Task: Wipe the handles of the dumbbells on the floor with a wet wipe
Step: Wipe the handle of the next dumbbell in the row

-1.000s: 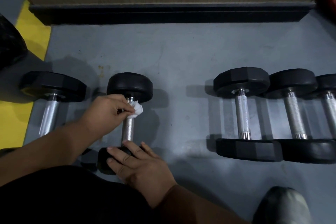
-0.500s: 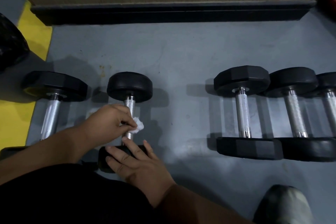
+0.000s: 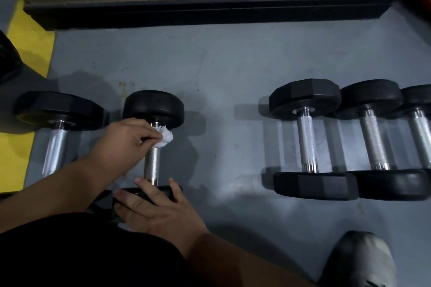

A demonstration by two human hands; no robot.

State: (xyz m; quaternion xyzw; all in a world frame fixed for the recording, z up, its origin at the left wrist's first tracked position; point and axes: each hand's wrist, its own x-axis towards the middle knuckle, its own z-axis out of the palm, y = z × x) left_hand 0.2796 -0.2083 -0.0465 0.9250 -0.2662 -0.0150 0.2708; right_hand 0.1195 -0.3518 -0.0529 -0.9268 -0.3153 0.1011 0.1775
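Our left hand pinches the wipe round the handle (far end); right hand lies flat, fingers straight, on the dumbbell's near weight.

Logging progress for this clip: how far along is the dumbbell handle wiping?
Nothing visibly finished. In hand: left hand presses wet wipe on the second dumbbell's handle; right hand steadies its near head. Unclear: leftmost dumbbell. Likely left: three right-side dumbbells.
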